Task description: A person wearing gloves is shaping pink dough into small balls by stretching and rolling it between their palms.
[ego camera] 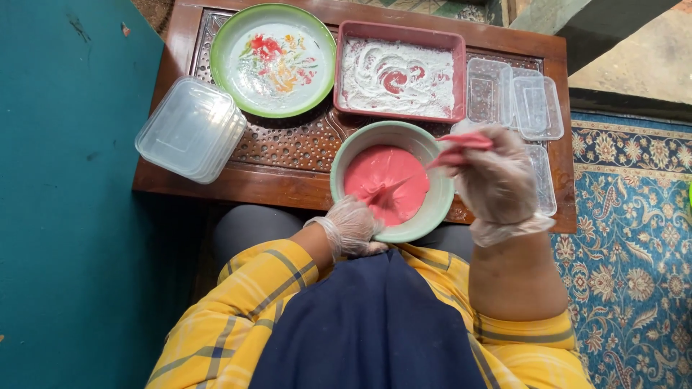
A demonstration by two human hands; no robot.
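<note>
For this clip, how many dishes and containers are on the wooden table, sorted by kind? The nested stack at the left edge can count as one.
Round green bowl of pink batter: 1
Round green-rimmed flowered plate: 1
Pink rectangular tray with white flour: 1
Stack of clear plastic containers, left: 1
Clear plastic containers, right: at least 3; overlaps hide the exact number
Total: at least 7

A home living space used for food preparation: a low carved wooden table (288,155) stands on a teal floor covering (65,216) beside a patterned blue rug (634,238), holding a floral enamel plate (274,59), a floured pink tray (398,72) and clear plastic containers (191,130)
</note>
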